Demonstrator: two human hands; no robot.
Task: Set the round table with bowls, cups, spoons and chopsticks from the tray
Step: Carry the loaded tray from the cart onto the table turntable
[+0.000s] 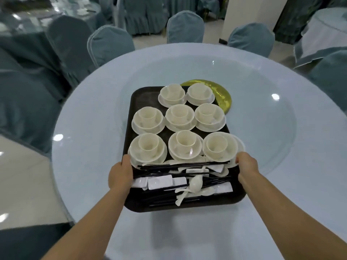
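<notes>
A dark brown tray (138,96) lies over the round table (90,128), reaching onto its glass turntable (262,102). On the tray stand several cream cups, each nested in a bowl on a saucer (179,114). At the tray's near end lie black chopsticks (183,163), white spoons (195,184) and white rests (159,182) in a loose heap. My left hand (120,174) grips the tray's left edge. My right hand (246,167) grips its right edge.
A gold disc (222,94) sits at the turntable's centre, partly under the tray's far corner. Blue-covered chairs (109,45) ring the table's far and left sides. Another covered table (323,29) stands at the back right.
</notes>
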